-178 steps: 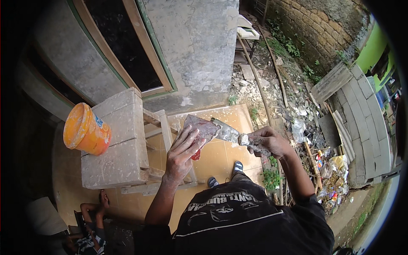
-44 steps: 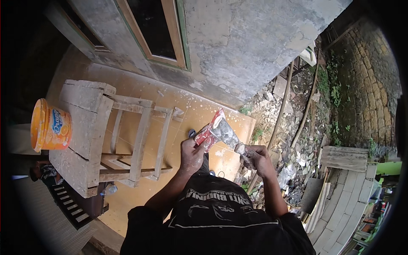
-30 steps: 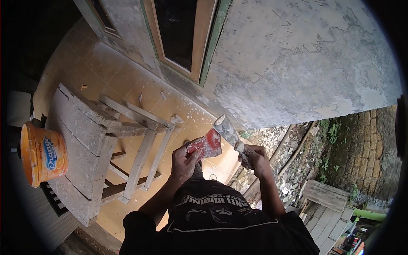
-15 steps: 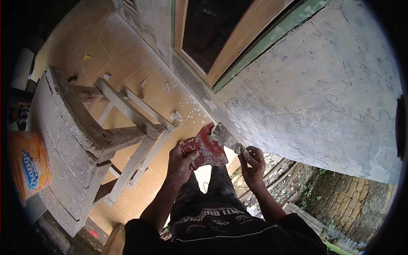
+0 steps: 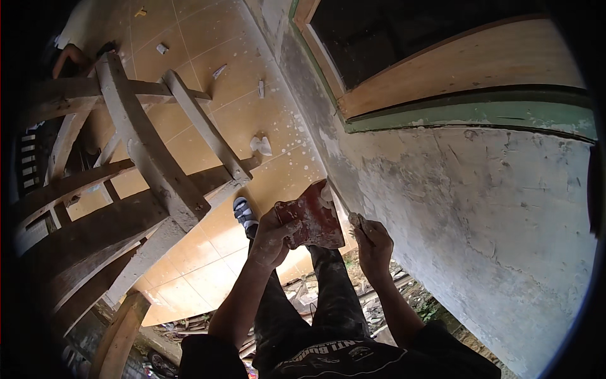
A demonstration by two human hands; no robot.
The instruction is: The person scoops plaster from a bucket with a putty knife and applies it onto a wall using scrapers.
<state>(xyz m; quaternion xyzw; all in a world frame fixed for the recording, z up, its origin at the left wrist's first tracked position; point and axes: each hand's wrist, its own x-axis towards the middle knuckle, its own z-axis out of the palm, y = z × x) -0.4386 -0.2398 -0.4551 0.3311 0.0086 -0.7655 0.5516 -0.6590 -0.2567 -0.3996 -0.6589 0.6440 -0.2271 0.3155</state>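
Observation:
My left hand (image 5: 271, 243) grips a worn red plastic piece (image 5: 319, 221) in front of my legs, its thumb lying over the near face. Pale putty (image 5: 326, 194) clings to the red piece's upper right corner. In my right hand (image 5: 375, 249), just to the right, is a putty knife (image 5: 353, 219), with fingers closed round its smeared handle. The blade shows almost edge-on along the red piece's right side; I cannot tell whether they touch. Close by on the right stands the patchy grey plastered wall (image 5: 467, 196).
A wooden frame of beams (image 5: 145, 145) fills the left side. A green-edged wooden window frame (image 5: 473, 110) is set in the wall. White scraps (image 5: 261, 146) and splashes mark the tan tiled floor (image 5: 189, 268). My sandalled foot (image 5: 244, 211) stands beside the beams. Rubble (image 5: 300, 294) lies beyond the floor's edge.
My view has swung toward the wall, and the orange tub at the left has left the picture. The putty knife's broad blade face has turned edge-on. Both hands keep their holds.

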